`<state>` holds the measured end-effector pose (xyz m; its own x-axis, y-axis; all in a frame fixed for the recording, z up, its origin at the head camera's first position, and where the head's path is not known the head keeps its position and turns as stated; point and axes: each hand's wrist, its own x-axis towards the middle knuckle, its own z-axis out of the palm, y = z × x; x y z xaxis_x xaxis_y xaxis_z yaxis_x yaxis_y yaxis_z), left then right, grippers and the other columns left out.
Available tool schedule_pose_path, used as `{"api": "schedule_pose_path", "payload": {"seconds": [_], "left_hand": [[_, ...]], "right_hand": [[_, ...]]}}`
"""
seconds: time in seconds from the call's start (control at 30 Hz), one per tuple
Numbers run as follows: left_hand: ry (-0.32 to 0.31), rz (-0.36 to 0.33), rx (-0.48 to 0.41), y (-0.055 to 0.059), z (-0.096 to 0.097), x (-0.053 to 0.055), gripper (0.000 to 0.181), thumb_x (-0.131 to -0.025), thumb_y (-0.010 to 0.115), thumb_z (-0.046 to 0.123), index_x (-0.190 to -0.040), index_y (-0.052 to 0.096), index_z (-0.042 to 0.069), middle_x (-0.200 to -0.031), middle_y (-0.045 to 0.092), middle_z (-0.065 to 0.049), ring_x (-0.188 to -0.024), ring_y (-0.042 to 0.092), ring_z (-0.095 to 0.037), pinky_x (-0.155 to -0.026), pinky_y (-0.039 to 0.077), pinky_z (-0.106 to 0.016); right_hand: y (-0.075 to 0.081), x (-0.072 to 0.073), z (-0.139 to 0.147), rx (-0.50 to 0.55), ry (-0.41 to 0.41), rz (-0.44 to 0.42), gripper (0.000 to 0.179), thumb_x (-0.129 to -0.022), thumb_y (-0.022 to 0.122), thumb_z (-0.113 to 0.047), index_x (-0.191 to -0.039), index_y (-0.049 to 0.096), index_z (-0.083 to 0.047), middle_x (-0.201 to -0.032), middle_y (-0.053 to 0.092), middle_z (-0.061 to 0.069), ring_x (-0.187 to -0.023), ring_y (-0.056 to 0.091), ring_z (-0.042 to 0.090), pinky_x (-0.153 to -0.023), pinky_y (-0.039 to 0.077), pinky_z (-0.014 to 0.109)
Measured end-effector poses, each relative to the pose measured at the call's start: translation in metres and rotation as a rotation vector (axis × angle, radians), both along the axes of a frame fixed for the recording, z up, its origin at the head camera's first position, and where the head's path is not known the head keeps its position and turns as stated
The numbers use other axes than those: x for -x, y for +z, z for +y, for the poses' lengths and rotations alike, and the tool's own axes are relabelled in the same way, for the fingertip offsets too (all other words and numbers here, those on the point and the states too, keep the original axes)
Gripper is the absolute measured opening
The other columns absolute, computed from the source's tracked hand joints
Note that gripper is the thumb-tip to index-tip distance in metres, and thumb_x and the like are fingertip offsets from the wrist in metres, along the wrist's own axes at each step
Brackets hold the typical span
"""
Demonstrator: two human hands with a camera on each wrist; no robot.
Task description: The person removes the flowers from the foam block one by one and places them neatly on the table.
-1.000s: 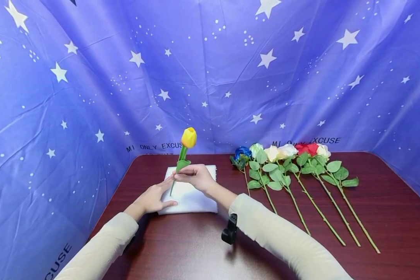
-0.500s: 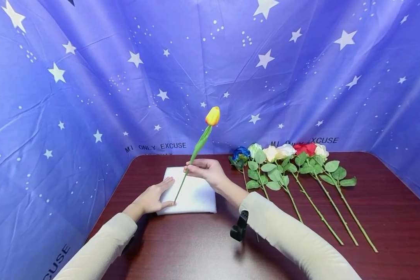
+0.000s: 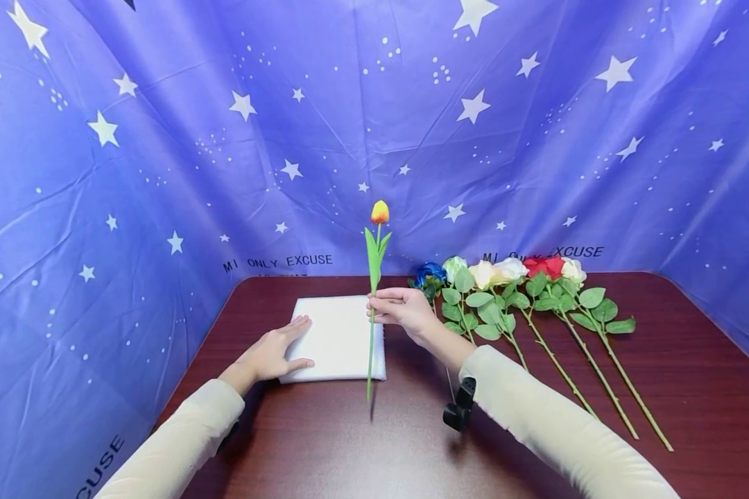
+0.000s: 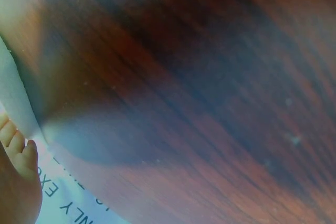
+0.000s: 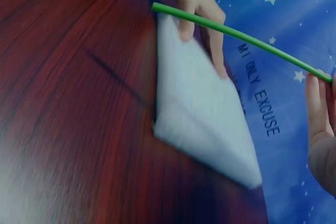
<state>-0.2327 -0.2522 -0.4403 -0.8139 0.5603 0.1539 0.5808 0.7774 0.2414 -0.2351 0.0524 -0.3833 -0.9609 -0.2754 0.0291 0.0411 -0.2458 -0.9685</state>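
Note:
My right hand [image 3: 406, 310] pinches the stem of a yellow-and-orange tulip [image 3: 374, 267] between thumb and fingertips. The tulip stands almost upright, bloom on top, in front of the right edge of a white foam slab [image 3: 333, 339]. In the right wrist view its bare green stem [image 5: 241, 36] crosses above the slab, with a thin shadow on the table. My left hand [image 3: 268, 355] rests flat on the slab's left side, thumb spread from the fingers. Only part of that hand shows at the lower left corner of the left wrist view.
Several long-stemmed roses lie side by side on the dark red wooden table [image 3: 312, 443], to the right; among them are a blue rose [image 3: 431, 273] and a red rose [image 3: 544, 266]. Behind the table hangs a blue star-printed cloth [image 3: 349, 111].
My right hand has carried the tulip rightward from above the slab to its right edge. The tulip leaned right midway and is now near vertical. My left hand has stayed on the slab.

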Motion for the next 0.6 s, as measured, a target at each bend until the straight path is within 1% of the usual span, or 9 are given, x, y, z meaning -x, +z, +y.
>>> {"api": "schedule_pose_path", "payload": {"seconds": [0.1, 0.27, 0.47, 0.6], "left_hand": [[-0.001, 0.004, 0.004, 0.001, -0.001, 0.001, 0.084, -0.081, 0.07, 0.05, -0.144, 0.042, 0.001, -0.151, 0.042, -0.017, -0.141, 0.039, -0.031, -0.112, 0.038, -0.047], [-0.002, 0.0, 0.005, 0.003, -0.001, 0.003, 0.084, -0.081, 0.069, 0.05, -0.144, 0.042, 0.001, -0.151, 0.041, -0.016, -0.141, 0.038, -0.03, -0.113, 0.037, -0.047], [0.005, -0.017, -0.007, 0.003, -0.001, 0.004, 0.084, -0.081, 0.069, 0.05, -0.144, 0.042, 0.002, -0.151, 0.041, -0.016, -0.142, 0.038, -0.03, -0.113, 0.037, -0.048], [0.008, -0.026, 0.0, 0.0, -0.001, 0.003, 0.085, -0.081, 0.069, 0.051, -0.145, 0.041, 0.002, -0.152, 0.04, -0.016, -0.142, 0.038, -0.03, -0.113, 0.036, -0.047]], "right_hand": [[-0.003, -0.002, 0.011, -0.016, -0.004, -0.011, 0.037, -0.087, 0.06, 0.008, -0.12, 0.051, 0.023, -0.077, 0.073, -0.004, -0.07, 0.071, 0.01, -0.074, 0.06, 0.029], [-0.01, -0.002, 0.027, -0.062, -0.025, -0.02, 0.037, -0.086, 0.063, 0.007, -0.118, 0.053, 0.023, -0.078, 0.074, -0.001, -0.069, 0.072, 0.011, -0.071, 0.061, 0.03], [-0.019, -0.004, 0.038, -0.21, -0.057, -0.083, 0.035, -0.085, 0.066, 0.003, -0.115, 0.057, 0.021, -0.075, 0.074, 0.0, -0.065, 0.071, 0.009, -0.068, 0.061, 0.029], [-0.026, -0.008, 0.041, -0.309, -0.077, -0.143, 0.031, -0.085, 0.066, 0.003, -0.111, 0.059, 0.019, -0.076, 0.075, 0.007, -0.063, 0.069, 0.008, -0.067, 0.06, 0.027]]}}
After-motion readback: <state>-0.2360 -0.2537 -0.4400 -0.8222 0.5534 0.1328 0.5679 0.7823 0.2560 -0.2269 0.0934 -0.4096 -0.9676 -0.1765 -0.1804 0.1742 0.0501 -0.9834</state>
